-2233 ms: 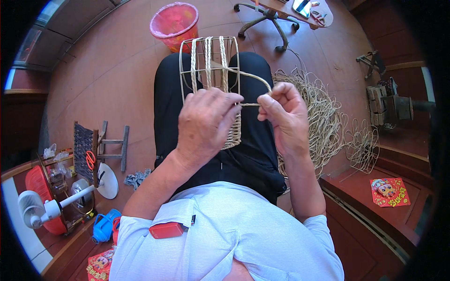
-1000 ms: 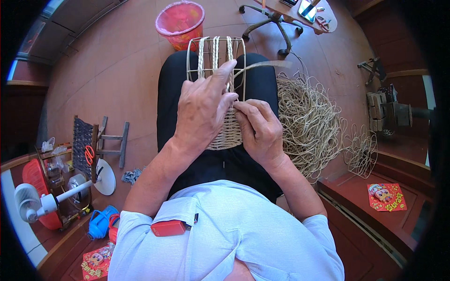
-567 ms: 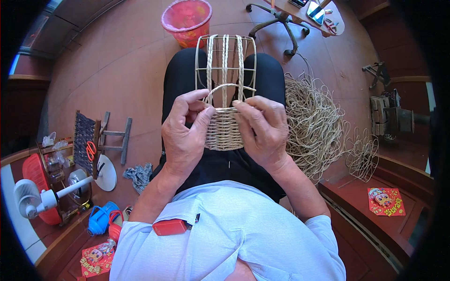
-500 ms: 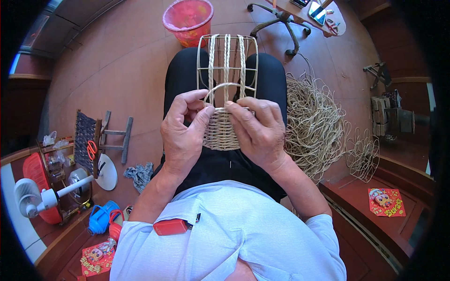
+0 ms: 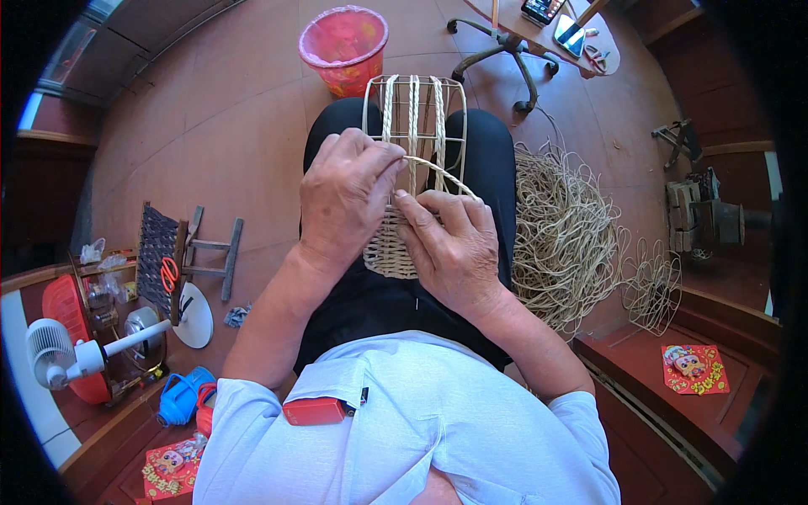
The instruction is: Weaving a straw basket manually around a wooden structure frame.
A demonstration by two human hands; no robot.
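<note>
A half-woven basket (image 5: 414, 118) on a wire frame lies on my lap, its woven base toward me and its bare ribs pointing away. My left hand (image 5: 347, 195) lies on the basket's left side and pinches a pale cane strand (image 5: 442, 172) at the ribs. That strand arches rightward over to my right hand (image 5: 450, 250). My right hand presses on the woven part, its fingertips at the edge of the weave.
A big loose heap of cane strands (image 5: 566, 236) lies on the floor to my right, with a small wire frame (image 5: 652, 284) beyond it. A pink bucket (image 5: 343, 46) stands ahead. An office chair base (image 5: 497, 52), a small stool (image 5: 181, 257) and a fan (image 5: 76, 358) are around.
The free strand that stretched out to the right has been drawn in to a short arch. My hands closed together over the weave, and the basket shifted slightly on my lap.
</note>
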